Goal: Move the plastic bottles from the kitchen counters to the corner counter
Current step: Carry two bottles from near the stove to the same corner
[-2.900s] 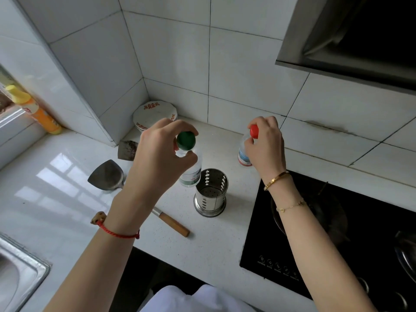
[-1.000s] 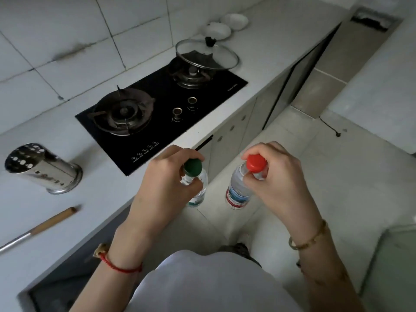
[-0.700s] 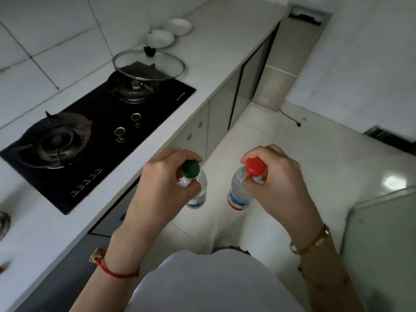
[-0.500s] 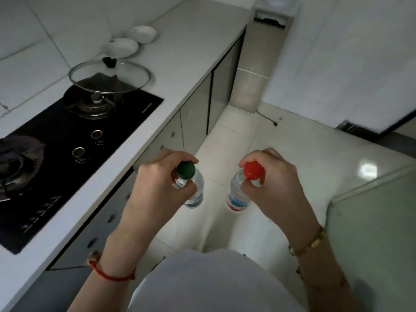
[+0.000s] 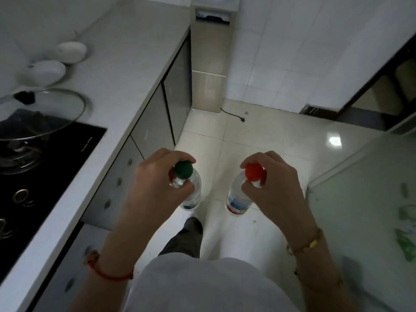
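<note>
My left hand [image 5: 155, 188] grips the neck of a clear plastic bottle with a green cap [image 5: 191, 194], which hangs upright over the floor. A second clear bottle, red-capped with a blue and red label [image 5: 237, 199], hangs from my right hand [image 5: 276, 190], which pinches it just under the cap. Both bottles are held in front of my body, about level with each other and a hand's width apart, to the right of the counter's front edge.
A white counter [image 5: 126, 70] runs along the left with a black gas hob [image 5: 45, 158], a glass pot lid [image 5: 42, 115] and two white bowls [image 5: 56, 61]. Grey cabinet doors [image 5: 157, 122] lie below it. A pale glass-topped surface [image 5: 364, 217] is at the right, tiled floor [image 5: 258, 136] ahead.
Both bottles were lifted off the counter beside the hob. My view has swung right along the counter toward the open floor; both hands keep the same grips.
</note>
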{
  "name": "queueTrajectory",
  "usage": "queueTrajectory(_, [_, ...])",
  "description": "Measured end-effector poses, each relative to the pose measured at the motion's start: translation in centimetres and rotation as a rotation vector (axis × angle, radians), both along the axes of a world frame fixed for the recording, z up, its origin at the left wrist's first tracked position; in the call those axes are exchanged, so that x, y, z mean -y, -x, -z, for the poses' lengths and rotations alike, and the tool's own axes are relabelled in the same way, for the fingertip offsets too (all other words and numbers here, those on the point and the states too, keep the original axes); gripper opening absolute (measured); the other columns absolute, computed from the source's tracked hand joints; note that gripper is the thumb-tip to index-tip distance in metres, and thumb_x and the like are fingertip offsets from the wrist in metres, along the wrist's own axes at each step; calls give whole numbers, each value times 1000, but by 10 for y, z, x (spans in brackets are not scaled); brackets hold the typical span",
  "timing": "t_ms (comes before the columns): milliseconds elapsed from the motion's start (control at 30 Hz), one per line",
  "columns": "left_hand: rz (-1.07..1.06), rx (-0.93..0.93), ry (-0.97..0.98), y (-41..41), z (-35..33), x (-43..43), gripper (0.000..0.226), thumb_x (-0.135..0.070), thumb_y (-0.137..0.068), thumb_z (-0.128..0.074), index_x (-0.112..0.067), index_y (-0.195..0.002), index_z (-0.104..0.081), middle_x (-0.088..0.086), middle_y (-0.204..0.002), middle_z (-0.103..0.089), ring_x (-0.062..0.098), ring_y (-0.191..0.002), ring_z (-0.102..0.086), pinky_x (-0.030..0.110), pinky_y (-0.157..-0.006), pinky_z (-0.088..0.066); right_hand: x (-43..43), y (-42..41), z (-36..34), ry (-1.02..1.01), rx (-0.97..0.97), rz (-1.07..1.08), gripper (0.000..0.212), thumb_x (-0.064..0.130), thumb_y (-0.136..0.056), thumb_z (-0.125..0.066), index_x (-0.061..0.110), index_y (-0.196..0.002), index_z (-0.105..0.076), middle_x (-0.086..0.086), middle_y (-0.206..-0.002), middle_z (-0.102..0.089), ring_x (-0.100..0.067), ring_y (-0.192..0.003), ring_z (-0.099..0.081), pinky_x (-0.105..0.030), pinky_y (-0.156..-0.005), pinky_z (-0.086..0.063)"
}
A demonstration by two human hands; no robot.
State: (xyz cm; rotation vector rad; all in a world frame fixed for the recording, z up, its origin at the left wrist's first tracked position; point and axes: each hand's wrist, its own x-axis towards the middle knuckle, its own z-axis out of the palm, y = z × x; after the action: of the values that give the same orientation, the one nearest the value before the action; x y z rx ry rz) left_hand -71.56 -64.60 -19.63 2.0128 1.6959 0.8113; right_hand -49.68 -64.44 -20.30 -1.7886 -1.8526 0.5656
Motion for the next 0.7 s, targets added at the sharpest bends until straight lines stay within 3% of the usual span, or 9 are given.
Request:
queueTrajectory(133, [45,10,8,-9,5,-52,39,-11,-65,-78,-22,-101,-69,-7,-94,-65,2,-75,-57,19,-71,-51,-42,-6,7,7,-5,53,32,9,-70,-74,17,-99,-64,6,-96,-58,-11,-84,-56,-2,-73,-37])
queueTrajectory(300, [126,-8,-12,-16,9,-134,38,-12,-66,-79,-20,-101,-69,-11,-91,-61,-2,-73,-55,6,-68,-41,-109,-11,9,-13,-4,96,33,9,-70,-75,21,-98,-63,9,-95,-56,-8,-84,-54,-2,-69,-36])
queueTrajectory(533, [183,23,-27,-17,3,-248,37,-10,-65,-80,-15,-100,-71,-11,-89,-60,-5,-70,-54,2,-66,-42,-215,-8,5,-43,8,132,34,13,-69,-77,20,-99,-61,5,-99,-58,-10,-87,-55,-5,-74,-38])
queueTrajectory(700, [222,-4,-42,-15,4,-315,33,-9,-66,-82,-5,-97,-71,5,-89,-68,5,-68,-54,6,-70,-40,-278,-5,2,-78,-8,167,34,13,-69,-76,21,-97,-61,8,-97,-56,-7,-84,-53,-5,-73,-40])
